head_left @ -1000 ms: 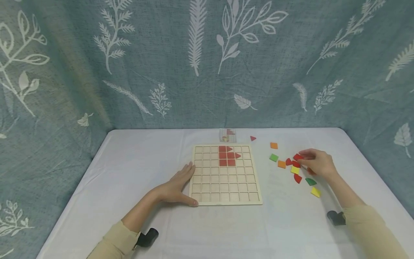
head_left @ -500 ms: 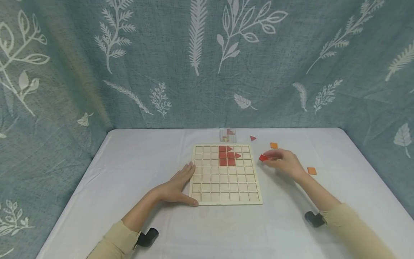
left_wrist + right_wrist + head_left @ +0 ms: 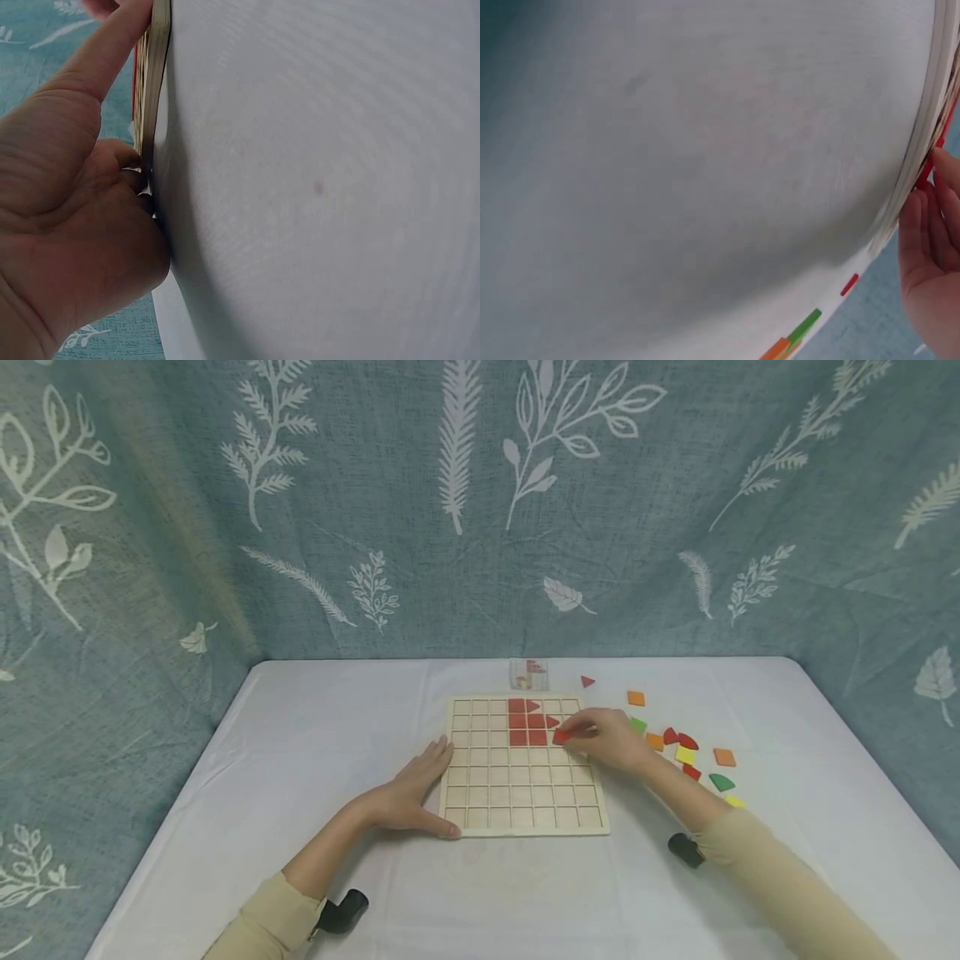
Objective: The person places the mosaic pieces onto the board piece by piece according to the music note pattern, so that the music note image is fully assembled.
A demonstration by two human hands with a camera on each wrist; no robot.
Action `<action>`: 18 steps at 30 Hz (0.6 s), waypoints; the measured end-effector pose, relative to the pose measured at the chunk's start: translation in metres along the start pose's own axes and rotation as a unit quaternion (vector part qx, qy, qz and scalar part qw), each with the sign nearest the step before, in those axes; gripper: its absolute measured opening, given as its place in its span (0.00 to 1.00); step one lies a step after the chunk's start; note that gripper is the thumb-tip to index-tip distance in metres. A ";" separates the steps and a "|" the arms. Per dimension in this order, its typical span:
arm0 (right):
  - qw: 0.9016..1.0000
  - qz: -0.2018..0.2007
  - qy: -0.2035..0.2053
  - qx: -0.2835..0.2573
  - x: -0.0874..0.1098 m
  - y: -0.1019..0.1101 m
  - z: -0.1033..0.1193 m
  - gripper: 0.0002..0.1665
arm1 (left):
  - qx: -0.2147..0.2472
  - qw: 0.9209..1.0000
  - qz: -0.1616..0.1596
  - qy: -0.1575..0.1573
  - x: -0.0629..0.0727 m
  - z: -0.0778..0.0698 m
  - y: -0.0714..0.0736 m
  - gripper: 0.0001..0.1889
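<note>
A wooden grid board (image 3: 498,777) lies flat on the white table, its upper middle cells filled with several red squares (image 3: 537,721) and two red triangles (image 3: 532,706). Along the board's left edge rests my left hand (image 3: 408,789), fingers straight and spread, thumb at the near corner; the left wrist view shows this thumb (image 3: 105,56) against the board's side. Above the board's right part, my right hand (image 3: 607,739) pinches a red square tile (image 3: 561,737), just right of the laid red squares. In the right wrist view the held red tile (image 3: 925,172) shows between thumb and fingers.
Loose orange, green, yellow and red tiles (image 3: 686,755) are scattered right of the board, partly behind the right forearm. A small pattern card (image 3: 528,674) lies beyond the board, with a red triangle (image 3: 587,681) beside it. A patterned curtain (image 3: 480,510) hangs behind.
My right hand has carried the red square tile leftward from the scattered pieces to over the board's right columns. The left hand and the board have stayed in place.
</note>
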State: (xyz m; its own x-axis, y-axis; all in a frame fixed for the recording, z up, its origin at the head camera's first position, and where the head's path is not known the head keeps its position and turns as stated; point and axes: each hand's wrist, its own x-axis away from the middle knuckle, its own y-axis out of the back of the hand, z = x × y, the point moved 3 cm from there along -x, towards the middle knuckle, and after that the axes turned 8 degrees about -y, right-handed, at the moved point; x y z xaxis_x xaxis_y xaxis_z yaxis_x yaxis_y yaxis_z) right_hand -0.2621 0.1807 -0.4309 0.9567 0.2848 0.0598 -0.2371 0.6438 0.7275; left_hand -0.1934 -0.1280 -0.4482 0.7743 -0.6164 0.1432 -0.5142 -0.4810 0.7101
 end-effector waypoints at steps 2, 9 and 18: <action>1.000 0.001 0.015 0.004 -0.001 -0.003 0.002 0.11 | -0.002 1.000 -0.001 -0.001 0.000 0.001 0.000 0.66; 0.999 0.012 0.043 0.004 -0.004 -0.008 0.004 0.09 | -0.006 1.000 -0.003 0.000 0.000 0.002 -0.001 0.66; 0.999 -0.013 -0.028 -0.035 -0.009 0.002 -0.002 0.10 | -0.011 1.000 -0.002 -0.004 0.000 0.003 -0.003 0.66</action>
State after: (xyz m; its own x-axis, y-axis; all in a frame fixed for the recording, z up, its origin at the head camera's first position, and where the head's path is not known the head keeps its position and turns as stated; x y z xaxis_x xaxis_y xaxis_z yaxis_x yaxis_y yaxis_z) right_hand -0.2719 0.1806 -0.4317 0.9701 0.2283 0.0823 -0.2221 0.6986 0.6801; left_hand -0.1933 -0.1288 -0.4521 0.7739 -0.6188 0.1350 -0.5024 -0.4700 0.7257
